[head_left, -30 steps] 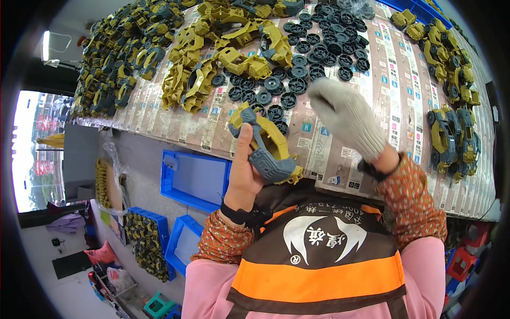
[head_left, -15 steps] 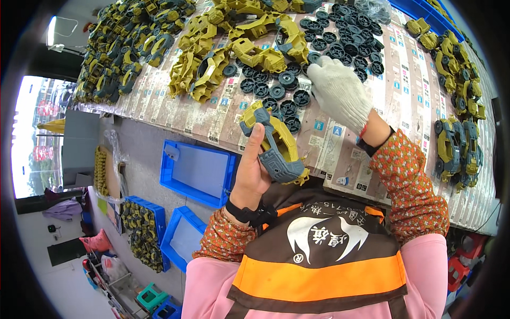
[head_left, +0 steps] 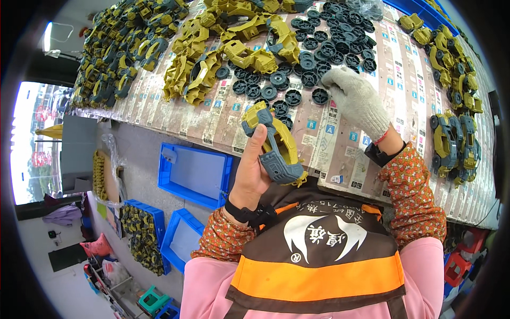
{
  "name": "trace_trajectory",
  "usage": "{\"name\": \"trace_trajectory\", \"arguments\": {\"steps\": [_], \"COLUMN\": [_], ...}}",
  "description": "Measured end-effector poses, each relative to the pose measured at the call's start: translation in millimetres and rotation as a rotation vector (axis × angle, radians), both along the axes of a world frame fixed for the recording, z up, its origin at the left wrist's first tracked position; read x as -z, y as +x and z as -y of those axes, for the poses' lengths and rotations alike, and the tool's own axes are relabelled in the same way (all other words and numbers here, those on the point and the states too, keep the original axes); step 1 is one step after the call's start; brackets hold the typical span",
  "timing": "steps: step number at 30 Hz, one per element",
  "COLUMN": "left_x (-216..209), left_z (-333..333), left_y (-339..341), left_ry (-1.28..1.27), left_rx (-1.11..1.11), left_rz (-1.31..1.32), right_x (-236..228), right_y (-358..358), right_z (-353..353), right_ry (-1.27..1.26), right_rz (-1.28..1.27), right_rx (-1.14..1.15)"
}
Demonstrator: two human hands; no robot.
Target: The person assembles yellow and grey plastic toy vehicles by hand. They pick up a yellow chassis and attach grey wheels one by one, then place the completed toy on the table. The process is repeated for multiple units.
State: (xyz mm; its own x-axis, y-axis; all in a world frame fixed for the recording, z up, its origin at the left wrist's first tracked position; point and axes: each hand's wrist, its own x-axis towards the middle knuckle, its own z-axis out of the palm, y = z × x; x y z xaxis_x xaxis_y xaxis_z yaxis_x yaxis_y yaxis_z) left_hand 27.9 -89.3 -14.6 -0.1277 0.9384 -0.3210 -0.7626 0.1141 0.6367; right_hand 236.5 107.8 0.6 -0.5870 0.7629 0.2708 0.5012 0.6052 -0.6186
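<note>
My left hand (head_left: 252,171) is bare and wrapped round a toy car body (head_left: 277,151), olive-yellow with dark grey-blue side panels, tilted above the table's near edge. My right hand (head_left: 353,98), in a white knitted glove, is over the table with its fingers curled together. Whatever its fingertips may hold is hidden. Just beside them lies a single black toy wheel (head_left: 320,96). Many more black wheels (head_left: 345,34) spread loosely beyond the hand and to its left. Loose yellow car shells (head_left: 199,69) are heaped left of the wheels.
Finished-looking cars (head_left: 127,48) pile up at the table's far left, and others (head_left: 451,141) stand along the right. Below the left edge are a blue tray (head_left: 195,175) and a crate of car bodies (head_left: 158,228). A blue bin (head_left: 425,13) is at the far right.
My right hand has drawn back from the wheels, toward me and slightly right. One wheel now lies apart near its fingertips. My left hand still holds the car body almost in place.
</note>
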Motion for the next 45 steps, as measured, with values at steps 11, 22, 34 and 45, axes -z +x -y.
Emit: {"name": "trace_trajectory", "arguments": {"steps": [11, 22, 34, 45], "left_x": [0, 4, -11, 8], "left_z": [2, 5, 6, 7], "left_y": [7, 19, 38, 34], "left_ry": [0.005, 0.06, -0.01, 0.014], "left_rx": [-0.001, 0.063, 0.115, 0.177], "left_rz": [-0.025, 0.032, -0.182, -0.543], "right_x": [-1, -7, -11, -24], "right_y": [-17, 5, -20, -11], "right_z": [16, 56, 97, 110], "right_ry": [0.295, -0.13, -0.434, -0.29], "right_rz": [0.435, 0.021, -0.507, -0.393], "right_rx": [-0.034, -0.082, 0.035, 0.033]}}
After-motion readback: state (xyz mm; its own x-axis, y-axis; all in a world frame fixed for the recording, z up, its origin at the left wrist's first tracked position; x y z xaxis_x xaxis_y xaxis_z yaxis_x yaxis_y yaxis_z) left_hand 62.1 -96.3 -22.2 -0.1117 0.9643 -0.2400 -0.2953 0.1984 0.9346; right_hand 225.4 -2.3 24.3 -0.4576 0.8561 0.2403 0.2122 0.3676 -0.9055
